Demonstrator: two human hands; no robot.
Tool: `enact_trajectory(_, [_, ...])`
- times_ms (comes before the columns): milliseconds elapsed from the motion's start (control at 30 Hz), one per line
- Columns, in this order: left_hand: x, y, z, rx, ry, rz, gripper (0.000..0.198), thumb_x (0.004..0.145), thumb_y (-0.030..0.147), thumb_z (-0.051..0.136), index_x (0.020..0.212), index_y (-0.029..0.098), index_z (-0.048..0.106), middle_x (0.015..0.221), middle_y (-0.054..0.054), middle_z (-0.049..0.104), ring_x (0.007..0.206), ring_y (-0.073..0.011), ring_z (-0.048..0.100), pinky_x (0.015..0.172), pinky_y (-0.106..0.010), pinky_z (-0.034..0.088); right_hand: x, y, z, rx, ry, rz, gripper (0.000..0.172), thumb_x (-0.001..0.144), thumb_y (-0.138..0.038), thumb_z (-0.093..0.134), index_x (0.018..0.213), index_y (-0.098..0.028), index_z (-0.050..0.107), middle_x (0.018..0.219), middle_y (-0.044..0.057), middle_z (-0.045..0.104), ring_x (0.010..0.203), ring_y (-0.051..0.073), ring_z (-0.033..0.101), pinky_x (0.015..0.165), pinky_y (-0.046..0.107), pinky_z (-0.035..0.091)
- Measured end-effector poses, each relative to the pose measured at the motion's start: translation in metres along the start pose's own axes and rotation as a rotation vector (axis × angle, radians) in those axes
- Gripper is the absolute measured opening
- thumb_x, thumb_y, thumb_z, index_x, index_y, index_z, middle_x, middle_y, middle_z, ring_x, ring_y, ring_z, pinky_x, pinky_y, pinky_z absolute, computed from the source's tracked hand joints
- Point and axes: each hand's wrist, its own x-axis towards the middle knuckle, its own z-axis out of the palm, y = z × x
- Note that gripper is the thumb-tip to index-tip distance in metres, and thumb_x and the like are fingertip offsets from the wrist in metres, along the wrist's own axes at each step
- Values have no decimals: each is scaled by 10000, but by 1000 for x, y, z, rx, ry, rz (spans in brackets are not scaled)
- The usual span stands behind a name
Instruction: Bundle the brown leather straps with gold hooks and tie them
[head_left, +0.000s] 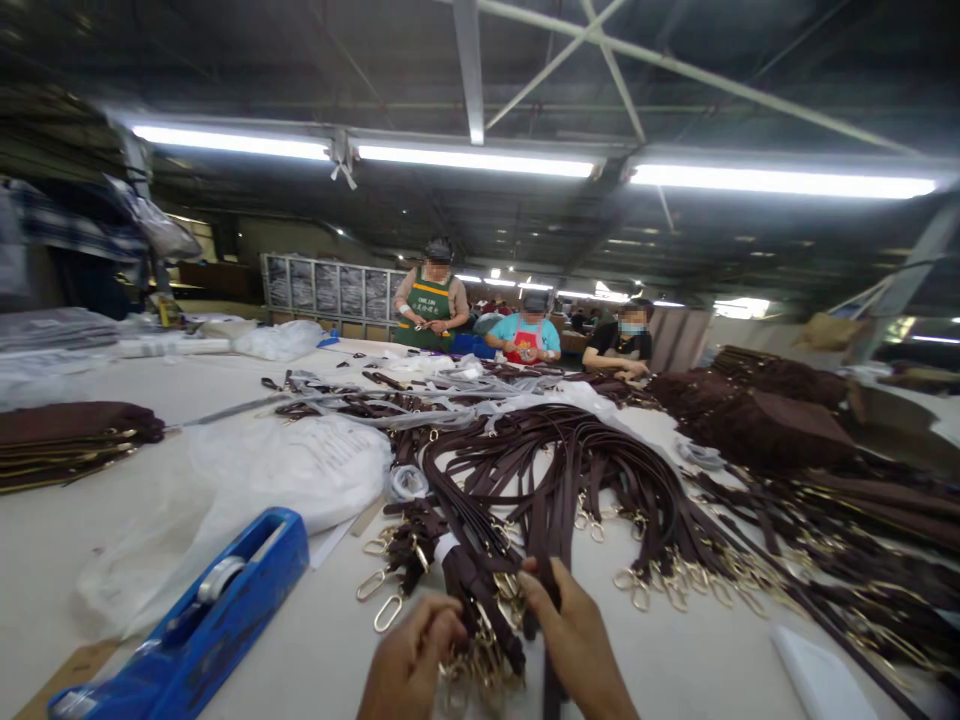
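Right hand pinching a brown strap, left hand curled beside gold clasps, its grip unclear

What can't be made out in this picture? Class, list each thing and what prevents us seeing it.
All in the head view:
- Left hand: blurred, so whether its fingers hold anything is unclear.
- Metal clips beside it: blurred and overlapping, so not countable.
- Brown strap at the right hand: lower end cut off by the bottom edge.
- Plastic bag: printing too faint to read.
- Blue tape dispenser: near end cut off by the bottom edge.
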Motion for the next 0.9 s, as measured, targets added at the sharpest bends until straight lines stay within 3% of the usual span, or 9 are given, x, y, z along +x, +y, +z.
enact_trajectory(33, [19,-2,-10,-82,169,-21,487,867,660,580,929,198,720,954,-70,731,1027,-288,633,997,-399,448,8,5,13,-18,-48,-22,336,902,-458,486,1063,-207,642,1026,83,745,984,262,679,894,379,497])
enact_trajectory(67, [35,-4,-17,-117,204,-41,533,814,704,615,897,186,715,933,-80,732,1021,-296,635,954,-385,472,14,9,28,-22,-95,-43,332,889,-401,486,1088,-196,656,1104,102,742,1055,279,673,949,404,484])
enact_trajectory(167, [64,-15,-24,-256,190,-138,586,782,721,643,823,139,688,786,-96,725,789,-267,683,735,-342,534,17,21,66,-13,-205,-105,395,855,-338,480,1151,-179,688,1188,119,732,1145,291,656,1008,407,472])
enact_trajectory(233, [72,-24,-25,-344,163,-190,562,774,678,692,795,117,668,674,-83,696,613,-219,659,611,-302,519,15,26,78,2,-306,-152,421,833,-373,495,1140,-175,703,1117,115,757,1066,290,691,934,370,512])
enact_trajectory(333, [75,-38,-30,-454,123,-206,594,696,624,788,943,99,663,689,-84,706,583,-209,649,597,-304,531,20,22,73,15,-357,-116,422,825,-477,516,1049,-188,726,990,98,780,936,292,719,823,354,533])
enact_trajectory(433, [78,-47,-40,-525,61,-197,653,649,525,824,1107,102,628,801,-105,740,662,-236,682,660,-341,561,38,3,63,17,-203,-42,375,869,-480,514,1066,-221,699,1107,79,754,1066,279,678,936,370,485])
enact_trajectory(600, [82,-51,-48,-544,-102,-213,423,525,300,768,874,73,694,654,-106,717,622,-256,690,721,-360,560,61,-10,75,60,-223,-65,304,893,-372,501,1101,-235,674,1112,68,749,1065,271,671,921,385,476])
enact_trajectory(800, [84,-56,-49,-536,-144,-232,429,573,361,800,890,90,700,677,-109,734,698,-264,709,744,-338,543,53,14,85,149,-221,-120,352,919,-422,505,1193,-258,651,1228,50,708,1150,242,636,984,344,450])
enact_trajectory(900, [84,-54,-49,-515,-122,-217,476,629,469,827,883,86,703,658,-101,723,690,-256,703,783,-341,537,50,11,81,158,-229,-189,277,928,-378,493,1076,-238,681,1087,44,726,1003,219,660,886,310,468])
